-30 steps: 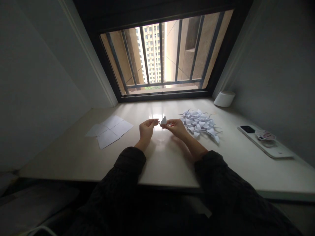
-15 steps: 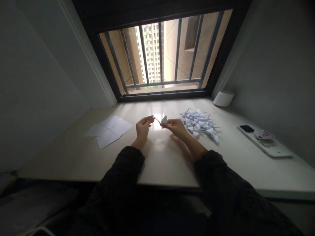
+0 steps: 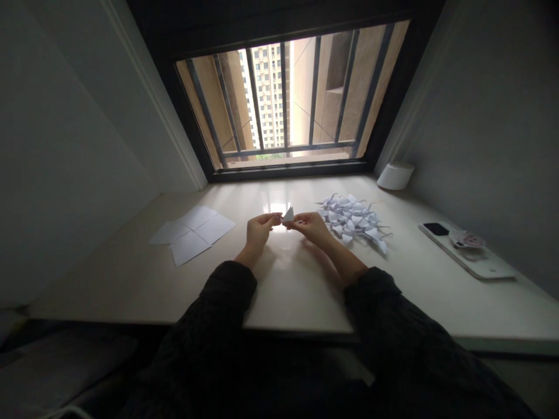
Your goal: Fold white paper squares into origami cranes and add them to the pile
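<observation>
A small folded paper crane (image 3: 289,215) is held up between my two hands, over the bright reflection on the white counter. My right hand (image 3: 312,226) pinches its body from the right, thumb and fingers closed. From the left, my left hand (image 3: 261,228) has its fingertips closed on the crane's thin left end, which they mostly hide. Close behind my right hand lies a heap of folded white paper cranes (image 3: 353,217).
Flat square sheets of white paper (image 3: 196,228) overlap on the left of the counter (image 3: 209,297). A phone (image 3: 465,250) with a round grip lies at the right. A white cylindrical object (image 3: 395,176) stands near the barred window (image 3: 288,105).
My left hand has moved right and slightly down, closer to my right hand. The thin strip that showed between the hands is now mostly covered by my left fingertips.
</observation>
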Action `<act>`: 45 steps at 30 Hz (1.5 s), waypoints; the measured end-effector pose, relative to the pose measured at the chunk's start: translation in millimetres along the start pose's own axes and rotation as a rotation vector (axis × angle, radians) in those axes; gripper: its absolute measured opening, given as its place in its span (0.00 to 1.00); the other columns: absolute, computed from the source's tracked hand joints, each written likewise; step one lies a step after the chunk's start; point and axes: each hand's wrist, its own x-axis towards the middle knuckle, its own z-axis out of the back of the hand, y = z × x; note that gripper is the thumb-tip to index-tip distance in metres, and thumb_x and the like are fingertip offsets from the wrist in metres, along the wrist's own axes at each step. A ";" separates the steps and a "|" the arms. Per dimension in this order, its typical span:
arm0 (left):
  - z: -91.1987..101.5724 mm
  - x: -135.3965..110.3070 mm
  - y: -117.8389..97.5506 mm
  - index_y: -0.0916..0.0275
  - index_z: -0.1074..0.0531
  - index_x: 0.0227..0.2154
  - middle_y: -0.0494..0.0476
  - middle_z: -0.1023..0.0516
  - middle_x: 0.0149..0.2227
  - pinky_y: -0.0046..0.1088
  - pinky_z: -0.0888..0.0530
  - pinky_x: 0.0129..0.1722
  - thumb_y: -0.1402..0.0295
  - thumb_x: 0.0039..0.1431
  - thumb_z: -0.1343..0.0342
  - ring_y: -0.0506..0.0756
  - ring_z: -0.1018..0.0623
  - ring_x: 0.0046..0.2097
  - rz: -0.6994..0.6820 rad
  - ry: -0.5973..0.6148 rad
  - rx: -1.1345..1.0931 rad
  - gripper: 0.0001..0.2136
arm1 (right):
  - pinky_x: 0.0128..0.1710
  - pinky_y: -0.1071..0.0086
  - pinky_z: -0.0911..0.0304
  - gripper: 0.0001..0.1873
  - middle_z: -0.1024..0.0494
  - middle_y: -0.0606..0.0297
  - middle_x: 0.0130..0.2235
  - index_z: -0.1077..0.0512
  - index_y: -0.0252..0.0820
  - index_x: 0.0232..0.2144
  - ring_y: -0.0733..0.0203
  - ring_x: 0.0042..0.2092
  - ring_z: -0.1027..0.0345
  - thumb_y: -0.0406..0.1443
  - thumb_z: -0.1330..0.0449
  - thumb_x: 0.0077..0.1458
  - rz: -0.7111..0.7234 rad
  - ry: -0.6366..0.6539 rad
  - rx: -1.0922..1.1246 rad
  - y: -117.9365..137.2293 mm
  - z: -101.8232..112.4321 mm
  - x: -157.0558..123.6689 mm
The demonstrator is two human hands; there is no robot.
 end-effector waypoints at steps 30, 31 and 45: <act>-2.6 0.4 9.3 0.62 0.21 0.37 0.60 0.19 0.36 0.29 0.32 0.35 0.57 0.47 0.38 0.55 0.22 0.38 -0.028 -0.046 -0.023 0.17 | 0.30 0.68 0.34 0.17 0.19 0.61 0.27 0.21 0.41 0.28 0.55 0.31 0.25 0.48 0.33 0.40 -0.042 -0.101 0.064 -9.7 0.1 4.0; -2.1 0.6 9.3 0.62 0.21 0.37 0.60 0.19 0.36 0.29 0.32 0.35 0.56 0.47 0.38 0.55 0.22 0.38 -0.030 -0.054 -0.023 0.17 | 0.31 0.68 0.33 0.19 0.19 0.60 0.27 0.21 0.41 0.29 0.55 0.32 0.25 0.48 0.32 0.39 -0.046 -0.102 0.105 -9.9 0.4 4.4; -4.1 0.4 9.3 0.63 0.21 0.31 0.61 0.19 0.33 0.32 0.31 0.36 0.55 0.43 0.36 0.58 0.23 0.38 0.003 0.075 0.005 0.17 | 0.37 0.65 0.32 0.22 0.19 0.59 0.29 0.22 0.40 0.29 0.58 0.34 0.26 0.52 0.34 0.40 -0.032 -0.107 0.202 0.7 0.7 2.2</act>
